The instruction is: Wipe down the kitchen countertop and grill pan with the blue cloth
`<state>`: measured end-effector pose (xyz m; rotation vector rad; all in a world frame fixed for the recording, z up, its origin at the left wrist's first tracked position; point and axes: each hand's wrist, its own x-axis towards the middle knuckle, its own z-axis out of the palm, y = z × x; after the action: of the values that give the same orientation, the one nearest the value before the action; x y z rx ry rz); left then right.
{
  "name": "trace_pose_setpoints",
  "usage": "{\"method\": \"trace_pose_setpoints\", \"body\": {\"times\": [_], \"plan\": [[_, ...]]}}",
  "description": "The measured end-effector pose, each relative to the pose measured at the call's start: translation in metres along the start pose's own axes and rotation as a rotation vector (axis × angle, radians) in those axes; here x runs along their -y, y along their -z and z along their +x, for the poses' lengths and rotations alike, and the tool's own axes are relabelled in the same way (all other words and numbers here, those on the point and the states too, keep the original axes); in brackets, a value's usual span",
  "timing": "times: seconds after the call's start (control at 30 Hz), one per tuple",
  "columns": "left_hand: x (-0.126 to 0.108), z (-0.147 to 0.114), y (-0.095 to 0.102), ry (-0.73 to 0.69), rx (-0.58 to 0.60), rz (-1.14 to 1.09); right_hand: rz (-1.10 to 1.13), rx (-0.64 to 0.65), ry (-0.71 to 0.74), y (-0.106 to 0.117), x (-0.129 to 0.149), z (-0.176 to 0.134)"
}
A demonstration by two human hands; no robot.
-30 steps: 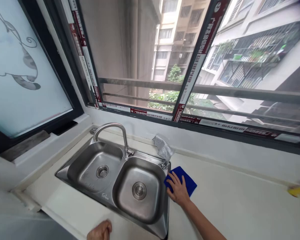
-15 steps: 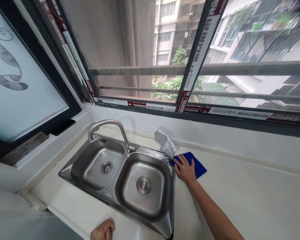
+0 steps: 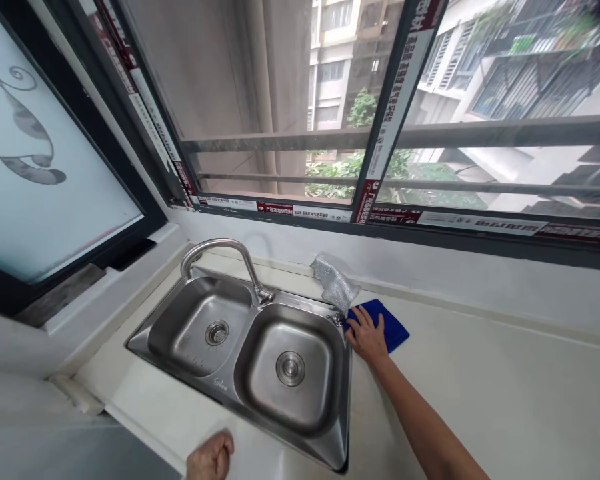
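Observation:
My right hand [image 3: 367, 335] presses down on a folded blue cloth [image 3: 393, 327] at the back right corner of the sink, gripping it under the fingers and palm. Part of the cloth is hidden beneath the hand. Close to my fingertips, a silvery crumpled wrap [image 3: 336, 280] lies behind the sink rim, with a small shiny metal piece [image 3: 336, 318] by its lower end. My left hand [image 3: 211, 456] is closed in a fist at the counter's front, near the sink's front edge, and nothing shows in it.
A double-bowl steel sink [image 3: 225, 383] is set into the pale counter [image 3: 480, 387]. Its curved faucet [image 3: 225, 243] rises at the back and arches over the left bowl. Behind the counter runs a window frame [image 3: 310, 212]; a frosted panel [image 3: 45, 167] stands at the left.
The blue cloth has slid slightly left toward the sink corner with my right hand. My left fist stays at the counter's front. The view has shifted a little.

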<state>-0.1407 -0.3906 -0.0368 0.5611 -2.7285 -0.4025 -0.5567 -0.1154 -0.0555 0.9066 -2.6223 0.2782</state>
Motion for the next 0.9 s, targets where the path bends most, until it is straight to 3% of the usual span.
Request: {"method": "trace_pose_setpoints", "body": {"times": [0.13, 0.37, 0.9], "plan": [[0.005, 0.000, -0.001, 0.001, 0.031, -0.030, 0.026, 0.057, 0.044, 0.011, 0.018, -0.025], [0.010, -0.001, -0.004, 0.057, 0.188, -0.042, 0.004, 0.119, 0.005, 0.038, 0.056, -0.085], [0.014, -0.005, -0.012, 0.113, 0.260, -0.102, 0.086, 0.102, 0.154, 0.091, 0.139, -0.222]]}}
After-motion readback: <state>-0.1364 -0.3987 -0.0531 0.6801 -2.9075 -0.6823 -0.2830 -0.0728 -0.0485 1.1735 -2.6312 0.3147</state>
